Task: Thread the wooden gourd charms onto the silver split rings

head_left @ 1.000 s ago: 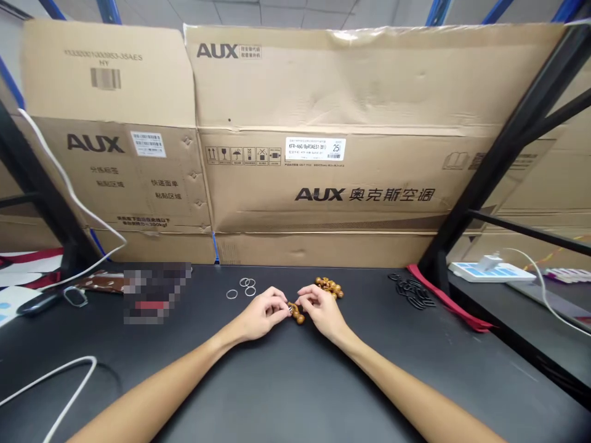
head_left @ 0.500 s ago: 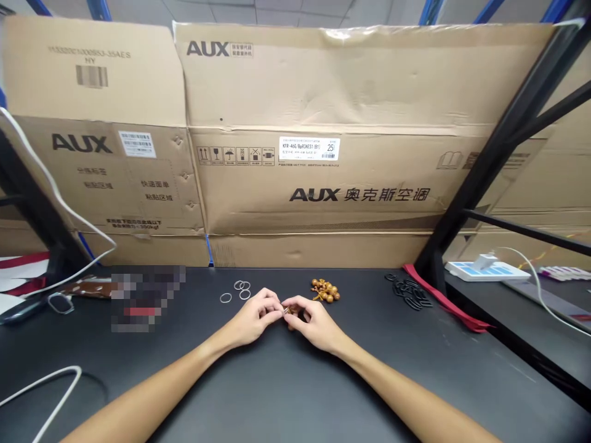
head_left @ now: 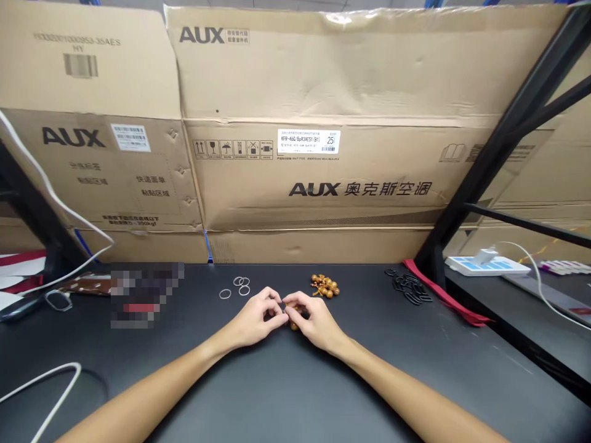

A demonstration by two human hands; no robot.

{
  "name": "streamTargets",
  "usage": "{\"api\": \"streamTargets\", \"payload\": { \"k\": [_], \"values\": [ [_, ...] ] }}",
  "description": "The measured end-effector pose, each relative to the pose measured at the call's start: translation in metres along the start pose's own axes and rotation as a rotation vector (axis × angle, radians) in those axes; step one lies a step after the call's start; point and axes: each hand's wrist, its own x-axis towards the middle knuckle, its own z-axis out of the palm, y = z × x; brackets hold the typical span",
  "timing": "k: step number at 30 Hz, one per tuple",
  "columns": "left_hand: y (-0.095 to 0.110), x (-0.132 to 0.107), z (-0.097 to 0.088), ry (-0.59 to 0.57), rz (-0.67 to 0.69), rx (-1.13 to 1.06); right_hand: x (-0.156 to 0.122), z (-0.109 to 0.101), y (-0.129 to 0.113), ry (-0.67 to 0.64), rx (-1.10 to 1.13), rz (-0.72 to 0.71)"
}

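My left hand (head_left: 260, 320) and my right hand (head_left: 314, 321) meet just above the table, fingertips almost touching. Between the right thumb and fingers is a brown beaded charm (head_left: 294, 326), mostly covered by the hand. The left thumb and fingers pinch at its upper end, where a bit of a metal ring shows; most of it is hidden. Behind the right hand lies a small heap of similar brown wooden beaded charms (head_left: 329, 288). Several loose silver metal rings (head_left: 225, 294) rest flat on the table beyond the left hand.
Black clasp-like pieces (head_left: 409, 289) are piled at the right, beside a red strap (head_left: 446, 298). A blurred-out object (head_left: 143, 295) and glasses (head_left: 59, 300) lie left. A white cable (head_left: 69, 375) curves across the left front. Cardboard boxes (head_left: 314, 212) stand behind the black table (head_left: 277, 394).
The view has tilted slightly down. Both hands stay together at the charm; the fingers have shifted a little, and less of the silver ring shows between them.
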Motion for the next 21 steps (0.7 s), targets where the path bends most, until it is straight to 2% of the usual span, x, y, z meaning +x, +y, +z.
{"api": "streamTargets", "payload": {
  "k": [10,16,21],
  "values": [
    [0.006,-0.002,0.003,0.043,0.049,0.065,0.001,0.002,0.005,0.010,0.110,0.033],
    [0.004,-0.002,0.000,0.027,0.063,0.064,0.004,0.002,0.013,0.142,0.050,0.112],
    [0.004,-0.002,0.001,0.021,0.039,0.091,0.003,0.002,0.015,0.083,0.129,0.083]
  ]
}}
